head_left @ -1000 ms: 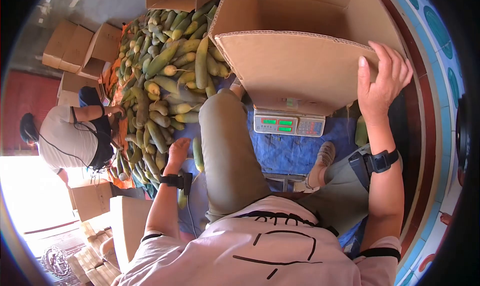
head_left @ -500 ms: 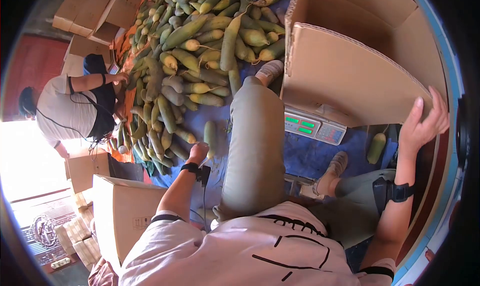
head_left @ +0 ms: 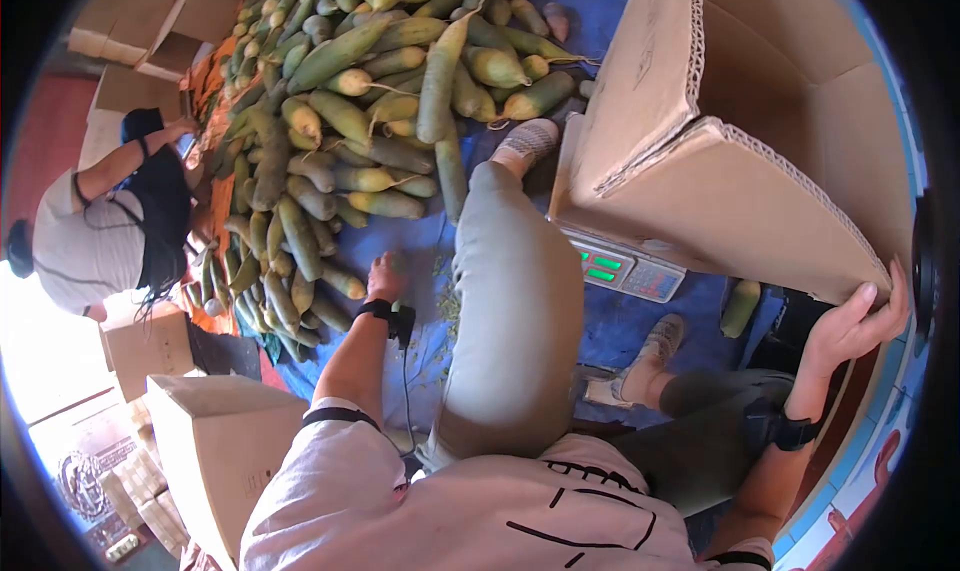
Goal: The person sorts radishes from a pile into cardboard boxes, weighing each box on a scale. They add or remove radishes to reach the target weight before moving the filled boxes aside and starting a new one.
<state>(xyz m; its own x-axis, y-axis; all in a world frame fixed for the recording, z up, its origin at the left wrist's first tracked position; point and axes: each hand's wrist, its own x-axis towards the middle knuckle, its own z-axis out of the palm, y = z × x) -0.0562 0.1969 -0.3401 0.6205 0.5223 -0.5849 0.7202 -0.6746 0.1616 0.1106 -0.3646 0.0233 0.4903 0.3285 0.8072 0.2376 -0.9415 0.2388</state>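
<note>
My left hand is low over the blue mat, right of the radish pile. Its fingers are curled, with a little green at their edge that looks like a radish, mostly hidden. At the right, my right hand grips the near corner of a large open cardboard box, thumb on the outer side. The box is tilted above a scale with green lit digits. One radish lies apart on the mat, below the box.
Another person bends over the pile's left side. A cardboard box stands at lower left, with more boxes at upper left. My knee and foot are between the pile and the scale. A cable runs from my left wrist.
The radish beside my left hand no longer lies on the mat. My left hand has shifted up slightly. The big box has turned, showing another side, and my right hand has moved down with its corner.
</note>
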